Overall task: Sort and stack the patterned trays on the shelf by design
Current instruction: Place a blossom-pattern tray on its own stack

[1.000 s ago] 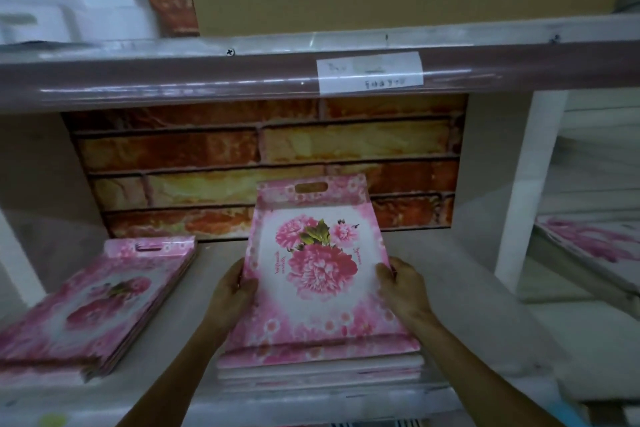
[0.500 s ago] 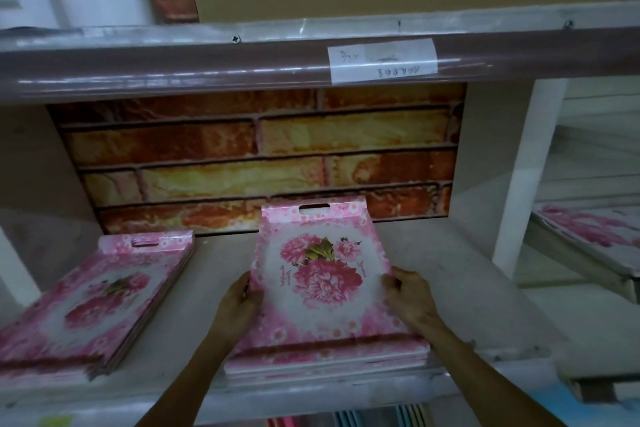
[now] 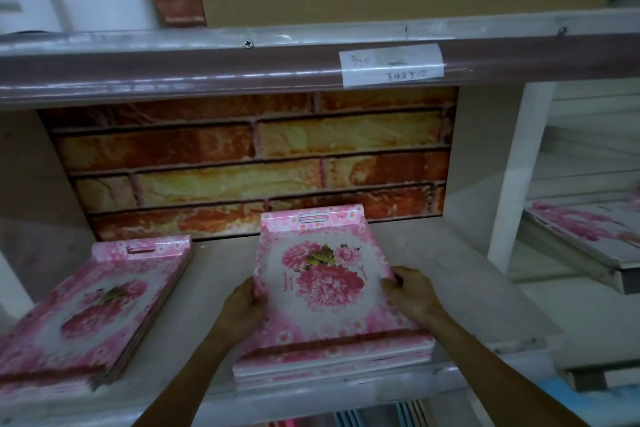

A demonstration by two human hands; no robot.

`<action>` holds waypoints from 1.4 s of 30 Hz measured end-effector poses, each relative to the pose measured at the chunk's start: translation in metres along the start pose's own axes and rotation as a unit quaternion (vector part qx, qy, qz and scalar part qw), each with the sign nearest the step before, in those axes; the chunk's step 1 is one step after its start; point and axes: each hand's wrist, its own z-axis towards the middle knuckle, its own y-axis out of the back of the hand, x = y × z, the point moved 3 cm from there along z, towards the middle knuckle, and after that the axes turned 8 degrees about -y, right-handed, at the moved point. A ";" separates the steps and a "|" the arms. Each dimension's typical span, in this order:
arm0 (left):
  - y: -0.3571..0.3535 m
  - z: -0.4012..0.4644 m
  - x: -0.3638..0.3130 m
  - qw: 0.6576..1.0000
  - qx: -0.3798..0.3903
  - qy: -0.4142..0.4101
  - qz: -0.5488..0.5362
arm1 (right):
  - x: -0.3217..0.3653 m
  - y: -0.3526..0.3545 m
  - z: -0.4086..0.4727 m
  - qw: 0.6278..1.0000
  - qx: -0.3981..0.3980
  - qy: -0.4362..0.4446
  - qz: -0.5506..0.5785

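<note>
**Two pink stacks on the shelf, and the middle one is in hand**

Two hands are on the centre stack (image 3: 329, 291) of floral trays. The left hand (image 3: 242, 308) grips its left edge, fingers curled round the side; the right hand (image 3: 412, 295) holds the right edge the same way, thumb on top. That pile sits on the shelf board (image 3: 214, 288), its near end at the front lip, its handle cut-out pointing at the brick-patterned back wall (image 3: 242, 163). The top tray shows a big pink peony bouquet, and several thin trays lie under it, their edges fairly even.

Out to the left, well apart, a second stack (image 3: 100, 315) lies at a slant with what looks like the same peony design. Beyond the white upright (image 3: 516, 184), on the right-hand shelf, another pink-flowered tray (image 3: 588, 232) waits alone, its design too blurred to match.

My read: partway there. Two piles are built; squaring this one looks nearly done, while merging like with like is still to come.
</note>
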 end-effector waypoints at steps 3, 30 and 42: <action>0.010 0.003 -0.003 1.000 -0.005 -0.010 0.010 | 0.005 0.015 -0.001 1.000 -0.007 0.004 0.002; -0.233 -0.020 -0.317 0.940 0.062 -0.321 -0.098 | -0.124 0.368 -0.113 0.962 -0.206 0.097 0.150; -0.354 -0.006 -0.424 0.873 0.111 -0.475 0.004 | -0.238 0.485 -0.132 0.946 -0.273 0.023 0.175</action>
